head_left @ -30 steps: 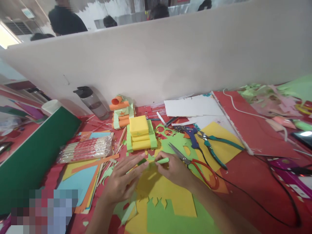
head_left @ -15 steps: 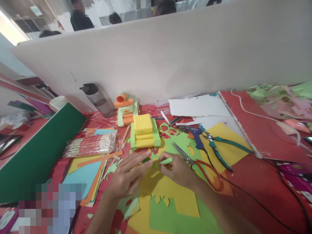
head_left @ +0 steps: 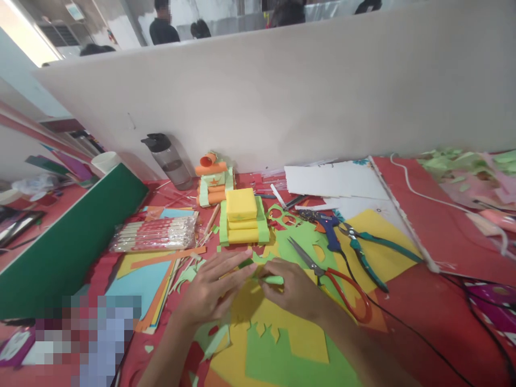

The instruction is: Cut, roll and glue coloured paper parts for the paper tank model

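My left hand (head_left: pixel 213 287) reaches in over the yellow paper (head_left: pixel 308 341), its fingers stretched out and close together. A small dark green patch (head_left: pixel 244 263) shows between its fingers. Beside them, my right hand (head_left: pixel 292 290) is closed in a pinch around a light green, stick-like piece (head_left: pixel 274 279); its tip is hidden. Just beyond the hands stands a paper tank model (head_left: pixel 242 223) in yellow and green. Red-handled scissors (head_left: pixel 322 271) lie to the right of my right hand, blades apart. Green paper (head_left: pixel 270 355) with cut notches is nearer to me.
Behind the yellow model stands an orange paper tank (head_left: pixel 213 183), next to a water bottle (head_left: pixel 171 164). A blue glue gun (head_left: pixel 330 231) and teal-handled pliers (head_left: pixel 366 258) lie right. Bagged sticks (head_left: pixel 155 235) and a green board (head_left: pixel 76 247) are left. A white partition (head_left: pixel 258 102) closes the back.
The view has shifted slightly, so the background sits further right. My right hand has turned a little, with the light green piece still in it. My left hand stays nearly where it was.
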`<action>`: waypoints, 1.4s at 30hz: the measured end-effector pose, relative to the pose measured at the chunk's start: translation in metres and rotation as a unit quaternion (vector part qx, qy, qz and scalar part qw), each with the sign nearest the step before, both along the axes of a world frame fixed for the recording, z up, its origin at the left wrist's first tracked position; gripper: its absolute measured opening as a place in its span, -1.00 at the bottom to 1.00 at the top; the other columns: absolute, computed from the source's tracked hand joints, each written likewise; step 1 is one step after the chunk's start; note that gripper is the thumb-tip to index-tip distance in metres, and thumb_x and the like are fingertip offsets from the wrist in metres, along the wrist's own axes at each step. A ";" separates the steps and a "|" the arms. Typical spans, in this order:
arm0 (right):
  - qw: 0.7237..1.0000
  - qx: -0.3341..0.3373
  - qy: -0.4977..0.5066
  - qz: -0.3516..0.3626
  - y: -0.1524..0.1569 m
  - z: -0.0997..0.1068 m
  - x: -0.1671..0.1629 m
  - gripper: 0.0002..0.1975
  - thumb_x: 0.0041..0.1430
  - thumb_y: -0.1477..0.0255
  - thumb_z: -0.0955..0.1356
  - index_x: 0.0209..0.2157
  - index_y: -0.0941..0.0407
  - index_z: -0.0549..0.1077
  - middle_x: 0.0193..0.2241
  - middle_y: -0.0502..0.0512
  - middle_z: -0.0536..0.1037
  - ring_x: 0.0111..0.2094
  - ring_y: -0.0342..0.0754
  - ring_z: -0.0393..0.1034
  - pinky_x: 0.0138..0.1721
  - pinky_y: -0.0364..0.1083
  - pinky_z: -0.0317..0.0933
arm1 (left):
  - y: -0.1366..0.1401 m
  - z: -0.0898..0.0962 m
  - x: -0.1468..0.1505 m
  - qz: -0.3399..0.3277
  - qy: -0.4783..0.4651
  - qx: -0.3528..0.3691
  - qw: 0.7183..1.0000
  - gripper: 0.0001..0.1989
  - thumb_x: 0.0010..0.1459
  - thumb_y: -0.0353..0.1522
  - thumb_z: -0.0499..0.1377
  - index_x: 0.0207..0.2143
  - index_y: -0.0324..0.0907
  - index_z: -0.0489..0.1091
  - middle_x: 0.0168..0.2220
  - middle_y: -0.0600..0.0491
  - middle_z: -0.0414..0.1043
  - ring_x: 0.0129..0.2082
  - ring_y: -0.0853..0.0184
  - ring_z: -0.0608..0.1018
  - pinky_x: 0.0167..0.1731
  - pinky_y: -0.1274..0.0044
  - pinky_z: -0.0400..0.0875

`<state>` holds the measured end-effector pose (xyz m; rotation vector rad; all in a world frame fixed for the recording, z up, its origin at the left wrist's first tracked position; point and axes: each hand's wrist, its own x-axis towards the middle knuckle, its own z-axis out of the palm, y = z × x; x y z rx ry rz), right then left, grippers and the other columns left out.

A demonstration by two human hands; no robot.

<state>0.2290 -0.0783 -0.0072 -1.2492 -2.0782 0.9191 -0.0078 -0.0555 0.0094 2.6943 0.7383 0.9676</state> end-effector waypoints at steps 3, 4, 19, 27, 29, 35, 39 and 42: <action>0.999 0.029 -0.016 0.019 0.000 0.002 0.000 -0.91 0.20 0.50 0.33 -0.27 0.08 0.47 -0.36 0.03 0.54 -0.33 -0.06 0.39 -0.28 -0.12 0.22 | 0.000 0.001 0.000 0.000 0.004 -0.005 1.000 -0.46 0.23 -0.53 0.03 0.25 -0.06 0.25 0.20 -0.08 0.37 0.15 0.21 0.45 0.09 0.27 0.40; 0.999 0.036 -0.020 0.024 -0.001 0.002 0.000 -0.92 0.21 0.50 0.33 -0.27 0.08 0.46 -0.38 0.03 0.53 -0.34 -0.06 0.38 -0.28 -0.12 0.21 | 0.000 0.001 0.000 0.000 0.007 -0.007 1.000 -0.46 0.23 -0.53 0.03 0.25 -0.06 0.25 0.20 -0.08 0.37 0.15 0.20 0.45 0.09 0.27 0.40; 0.989 0.112 -0.071 0.062 -0.006 -0.005 -0.005 -0.86 0.32 0.42 0.31 -0.14 0.07 0.48 -0.33 0.09 0.56 -0.26 -0.02 0.43 -0.21 -0.10 0.26 | -0.001 0.002 -0.001 -0.003 0.002 -0.005 1.000 -0.45 0.24 -0.54 0.02 0.25 -0.05 0.23 0.20 -0.08 0.37 0.17 0.21 0.44 0.08 0.29 0.41; 0.973 0.184 -0.109 0.091 -0.009 -0.009 -0.008 -0.89 0.33 0.45 0.29 -0.16 0.07 0.46 -0.33 0.11 0.56 -0.25 0.00 0.43 -0.20 -0.07 0.27 | 0.000 0.003 0.000 -0.002 0.001 -0.009 1.000 -0.47 0.25 -0.52 0.02 0.25 -0.06 0.24 0.19 -0.10 0.39 0.15 0.20 0.46 0.08 0.28 0.40; 0.967 0.199 -0.123 0.100 -0.010 -0.012 -0.008 -0.89 0.30 0.49 0.30 -0.17 0.08 0.45 -0.32 0.12 0.56 -0.25 0.00 0.42 -0.19 -0.07 0.26 | 0.000 0.002 0.000 -0.002 0.002 -0.006 1.000 -0.47 0.25 -0.52 0.02 0.25 -0.06 0.25 0.18 -0.10 0.39 0.15 0.20 0.46 0.08 0.29 0.40; 0.958 0.208 -0.162 0.115 -0.011 -0.013 -0.010 -0.85 0.24 0.54 0.31 -0.17 0.09 0.44 -0.34 0.12 0.55 -0.26 0.01 0.39 -0.23 -0.07 0.24 | -0.001 0.000 -0.002 0.007 0.015 -0.011 1.000 -0.46 0.24 -0.52 0.01 0.25 -0.04 0.25 0.19 -0.08 0.39 0.14 0.20 0.47 0.07 0.30 0.41; 0.961 0.203 -0.148 0.115 -0.011 -0.006 -0.010 -0.83 0.22 0.58 0.29 -0.19 0.09 0.44 -0.35 0.11 0.56 -0.30 0.01 0.40 -0.29 -0.07 0.23 | 0.000 0.000 -0.002 0.002 0.012 -0.010 1.000 -0.45 0.22 -0.53 0.01 0.25 -0.06 0.24 0.19 -0.09 0.38 0.16 0.19 0.45 0.08 0.30 0.41; 0.977 0.195 -0.058 0.068 -0.011 0.003 -0.005 -0.91 0.28 0.48 0.29 -0.31 0.07 0.43 -0.45 0.05 0.53 -0.40 -0.04 0.40 -0.34 -0.07 0.22 | -0.001 0.001 -0.001 0.004 0.007 -0.005 1.000 -0.45 0.23 -0.54 0.01 0.24 -0.07 0.24 0.19 -0.11 0.37 0.16 0.19 0.45 0.07 0.28 0.41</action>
